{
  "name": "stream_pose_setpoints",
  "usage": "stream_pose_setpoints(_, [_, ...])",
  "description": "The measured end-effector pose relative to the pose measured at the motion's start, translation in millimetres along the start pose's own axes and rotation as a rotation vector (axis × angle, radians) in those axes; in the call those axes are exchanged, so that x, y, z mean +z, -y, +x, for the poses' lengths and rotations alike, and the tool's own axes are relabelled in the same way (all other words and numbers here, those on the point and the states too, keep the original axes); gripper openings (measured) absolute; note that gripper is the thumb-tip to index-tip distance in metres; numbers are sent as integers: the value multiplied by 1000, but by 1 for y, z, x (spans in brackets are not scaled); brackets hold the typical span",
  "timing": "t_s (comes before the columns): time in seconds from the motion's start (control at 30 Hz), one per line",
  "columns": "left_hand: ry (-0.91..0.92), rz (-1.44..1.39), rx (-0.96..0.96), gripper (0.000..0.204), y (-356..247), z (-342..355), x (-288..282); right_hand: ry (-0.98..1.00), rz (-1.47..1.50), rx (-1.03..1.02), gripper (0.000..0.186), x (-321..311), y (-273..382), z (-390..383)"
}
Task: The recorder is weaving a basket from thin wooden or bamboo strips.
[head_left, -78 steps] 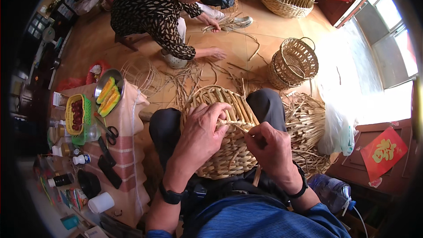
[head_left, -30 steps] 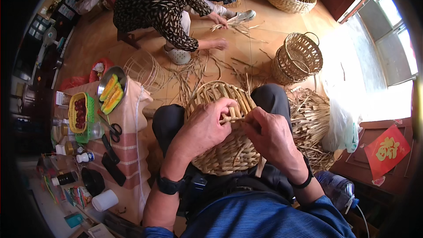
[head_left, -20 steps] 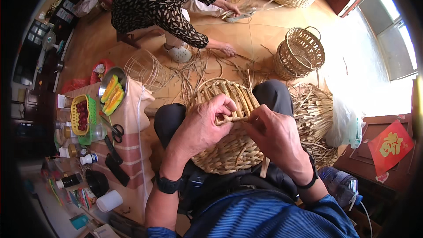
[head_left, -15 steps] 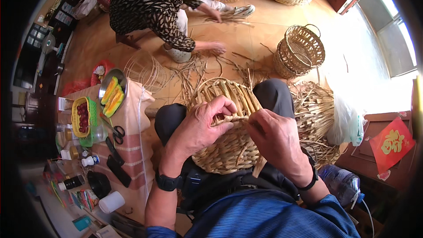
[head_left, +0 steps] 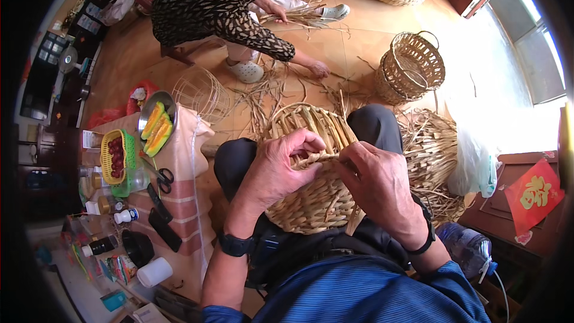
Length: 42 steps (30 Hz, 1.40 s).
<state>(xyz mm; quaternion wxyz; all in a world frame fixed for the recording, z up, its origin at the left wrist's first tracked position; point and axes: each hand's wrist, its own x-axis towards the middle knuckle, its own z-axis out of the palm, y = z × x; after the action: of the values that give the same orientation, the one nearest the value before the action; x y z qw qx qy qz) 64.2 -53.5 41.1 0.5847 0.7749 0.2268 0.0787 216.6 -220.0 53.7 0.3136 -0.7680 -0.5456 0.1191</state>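
A half-woven basket [head_left: 311, 203] of pale dried stalks rests in my lap between my knees, its open frame of stakes pointing away from me. My left hand [head_left: 281, 161] grips the basket's woven edge, thumb and fingers pinching it from both sides. Beside it, my right hand [head_left: 376, 182] is closed at the same edge, its fingers pressed together on a weaving strand. Part of that strand is hidden behind the fingers. A loose stalk end [head_left: 355, 221] sticks out below my right hand.
A co-worker [head_left: 221, 18] sits ahead, reaching for stalks [head_left: 263, 96] strewn on the floor. Finished baskets [head_left: 412, 66] stand at right, near a stalk bundle [head_left: 424, 155]. At left, a cloth-covered table [head_left: 188, 203] bears scissors [head_left: 164, 180], a cleaver [head_left: 163, 230] and a bowl of cut melon [head_left: 156, 122].
My hands stay at the basket's edge, with the right fingers shifted slightly. The co-worker's one hand has reached further right over the floor; the other has lifted a bunch of stalks.
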Motion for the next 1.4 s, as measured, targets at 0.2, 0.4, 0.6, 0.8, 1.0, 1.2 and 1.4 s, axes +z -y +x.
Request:
stream_pose_setpoints(0.2, [-17,93,9,33,-7,0,2,-29,-23,-53,13,8,1,4])
stream_pose_setpoints(0.4, [-53,68,-7,35,0,1,-2,-25,-8,-85,13,7,1,11])
stream_pose_setpoints(0.6, [-86,239,41,47,-9,-1,4,-21,13,-40,14,2,-1,7])
stream_pose_setpoints(0.8, [-94,308,-45,61,-19,0,7,19,121,22,14,-3,-9,4])
stream_pose_setpoints(1.0, [-88,343,-3,61,-17,2,10,65,134,-1,15,-11,-9,14])
stream_pose_setpoints(1.2, [-119,539,94,58,-11,6,18,97,96,2,15,-19,-9,25])
stream_pose_setpoints(1.4, [6,115,-118,53,-10,9,3,150,105,50,15,-17,-11,23])
